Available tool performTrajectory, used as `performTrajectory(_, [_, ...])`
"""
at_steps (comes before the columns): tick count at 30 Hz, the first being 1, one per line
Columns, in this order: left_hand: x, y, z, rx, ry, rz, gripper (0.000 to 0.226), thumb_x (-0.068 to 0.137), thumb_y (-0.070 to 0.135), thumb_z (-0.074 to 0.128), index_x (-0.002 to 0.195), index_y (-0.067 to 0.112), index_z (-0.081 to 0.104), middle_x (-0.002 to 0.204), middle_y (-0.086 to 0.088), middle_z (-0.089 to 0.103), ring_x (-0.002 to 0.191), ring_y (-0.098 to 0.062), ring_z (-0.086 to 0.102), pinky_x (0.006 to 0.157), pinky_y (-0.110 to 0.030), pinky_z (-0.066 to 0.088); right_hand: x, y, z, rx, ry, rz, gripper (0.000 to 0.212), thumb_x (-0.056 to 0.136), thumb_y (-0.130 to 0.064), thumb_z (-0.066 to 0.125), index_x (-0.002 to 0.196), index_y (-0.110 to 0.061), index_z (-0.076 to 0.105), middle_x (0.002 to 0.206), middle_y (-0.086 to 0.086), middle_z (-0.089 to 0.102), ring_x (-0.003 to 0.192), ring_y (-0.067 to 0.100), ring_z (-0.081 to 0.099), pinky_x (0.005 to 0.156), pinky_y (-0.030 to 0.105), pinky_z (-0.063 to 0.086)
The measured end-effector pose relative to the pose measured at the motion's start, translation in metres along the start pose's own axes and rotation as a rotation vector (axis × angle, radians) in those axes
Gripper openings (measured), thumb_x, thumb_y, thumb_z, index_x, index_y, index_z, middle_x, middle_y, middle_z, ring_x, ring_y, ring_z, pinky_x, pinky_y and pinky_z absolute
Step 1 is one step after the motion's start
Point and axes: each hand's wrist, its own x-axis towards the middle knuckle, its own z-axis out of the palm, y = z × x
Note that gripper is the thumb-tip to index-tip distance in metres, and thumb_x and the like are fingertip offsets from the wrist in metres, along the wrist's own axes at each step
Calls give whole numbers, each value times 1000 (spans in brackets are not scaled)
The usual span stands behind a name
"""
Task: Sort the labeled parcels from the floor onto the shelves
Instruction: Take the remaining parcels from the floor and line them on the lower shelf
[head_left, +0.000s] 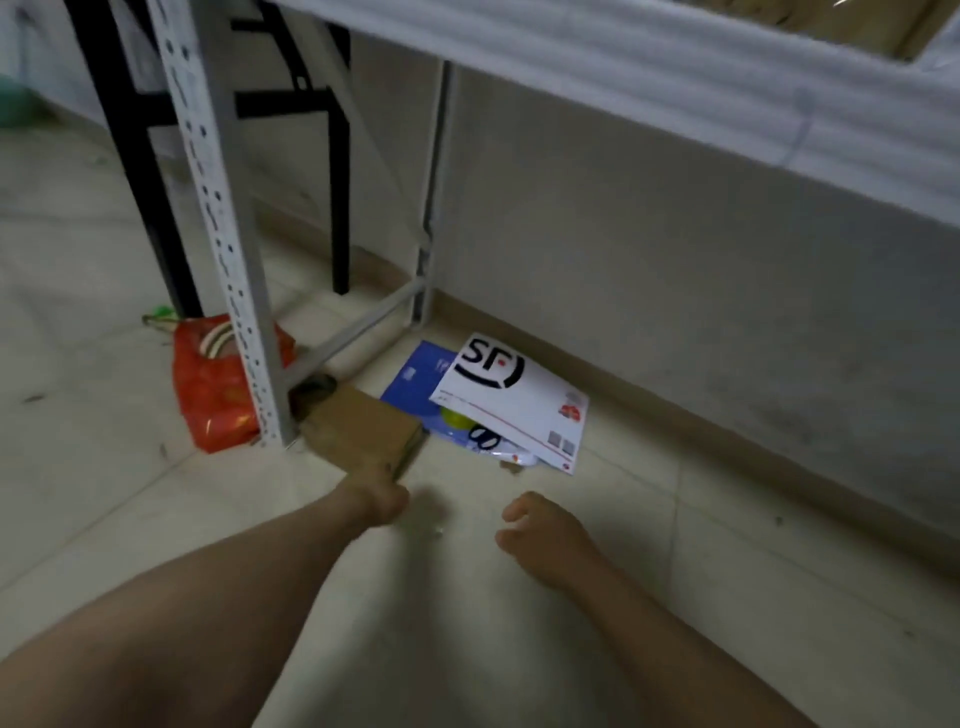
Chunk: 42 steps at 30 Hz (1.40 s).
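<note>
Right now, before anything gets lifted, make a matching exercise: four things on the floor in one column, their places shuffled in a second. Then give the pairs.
Things
1. cardboard box
2. white SF envelope
3. blue envelope
4. red plastic bag

Places
A. lies on top of the blue envelope
B. partly hidden behind the shelf post
C. at the foot of the shelf post, by the left hand
D. partly under the white SF envelope

Pairs: 1-C, 2-A, 3-D, 4-B

The left grip (382, 499) is blurring against the cardboard box (363, 431), its fingers hiding from me. The white envelope (514, 405) is covering part of the blue envelope (413, 382), its label print showing too small to read.
</note>
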Motion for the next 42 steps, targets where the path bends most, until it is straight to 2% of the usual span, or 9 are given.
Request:
performTrajectory(4, [40, -41, -19, -249, 61, -101, 46, 102, 15, 46, 145, 0, 40, 145, -23, 46, 131, -38, 47, 99, -38, 43, 41, -20, 58, 335, -100, 160, 17, 89, -11, 69, 100, -19, 60, 87, 9, 63, 60, 17, 55, 50, 24, 40])
performTrajectory(10, [103, -71, -38, -436, 220, -78, 47, 103, 17, 43, 149, 11, 35, 149, -13, 40, 134, -33, 43, 105, -39, 40, 105, -57, 106, 418, -179, 173, 35, 95, -1, 54, 125, -19, 54, 91, 11, 55, 62, 16, 46, 51, 24, 36])
performTrajectory(13, [122, -88, -33, -435, 299, -182, 43, 102, 19, 41, 144, 16, 42, 144, -15, 42, 129, -37, 44, 107, -45, 43, 136, -77, 125, 94, -184, -14, 58, 95, -11, 58, 150, -23, 41, 117, 7, 55, 82, 13, 52, 67, 25, 46])
performTrajectory(16, [134, -102, -26, -410, 365, -265, 49, 99, 18, 43, 148, 16, 37, 148, -15, 32, 131, -39, 37, 110, -50, 39, 159, -98, 143, -26, -219, -96, 73, 98, -14, 59, 159, -23, 19, 153, 12, 42, 130, 28, 51, 106, 39, 45])
performTrajectory(19, [145, -109, -26, -456, 390, -194, 55, 96, 17, 47, 149, 19, 34, 156, -9, 27, 136, -36, 35, 112, -52, 36, 171, -104, 158, -108, -226, -73, 72, 100, -16, 53, 160, -25, 15, 156, 13, 39, 136, 31, 46, 112, 38, 39])
performTrajectory(25, [157, -109, -30, -729, 262, -127, 74, 92, 25, 59, 154, 32, 21, 149, -7, 39, 135, -33, 41, 111, -53, 39, 159, -90, 161, -163, -56, -119, 48, 103, -17, 48, 150, -20, 42, 141, 8, 56, 128, 25, 52, 101, 26, 37])
performTrajectory(31, [144, -111, -18, -580, 239, -325, 69, 93, 65, 43, 146, 21, 43, 143, -15, 35, 125, -40, 46, 110, -52, 39, 142, -69, 153, 356, 105, 171, 34, 96, -38, 60, 119, -15, 50, 109, 6, 62, 88, 19, 59, 71, 30, 49])
performTrajectory(34, [136, -111, -15, -647, 156, -436, 91, 81, 82, 35, 139, 13, 47, 137, -18, 50, 119, -39, 51, 106, -54, 41, 132, -56, 149, 563, 52, 408, 62, 92, -61, 58, 130, -12, 50, 118, 14, 65, 88, 24, 64, 70, 35, 54])
performTrajectory(42, [101, -69, -36, -809, -179, -463, 99, 79, 88, 35, 132, 7, 53, 137, -18, 52, 123, -38, 51, 105, -58, 41, 86, -42, 107, 868, -49, 475, 51, 90, -67, 54, 130, -36, 46, 126, 7, 57, 108, 29, 62, 88, 49, 58])
